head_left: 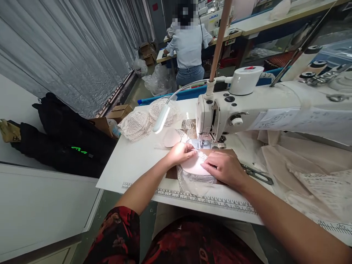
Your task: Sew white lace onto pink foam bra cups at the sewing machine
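Observation:
A pale bra cup (192, 164) with white lace (196, 182) around its edge lies under the lamp, just in front of the sewing machine's needle area (202, 141). Thumb and fingers of my left hand (180, 153) pinch its far left edge close to the presser foot. On the right side of the cup, my right hand (226, 167) is curled, its thumb and fingertips pressing the fabric. Part of the cup's right edge is hidden under that hand. Beneath the work is a brown patch (172, 173) on the white table.
Stacks of lace cups (136, 125) lie at the table's back left, with another pale cup (172, 138) nearer. Metal thread snips (258, 174) and beige fabric (288, 157) lie to the right. A bendable lamp (161, 118) hangs left of the machine head. A person (188, 47) sits farther back.

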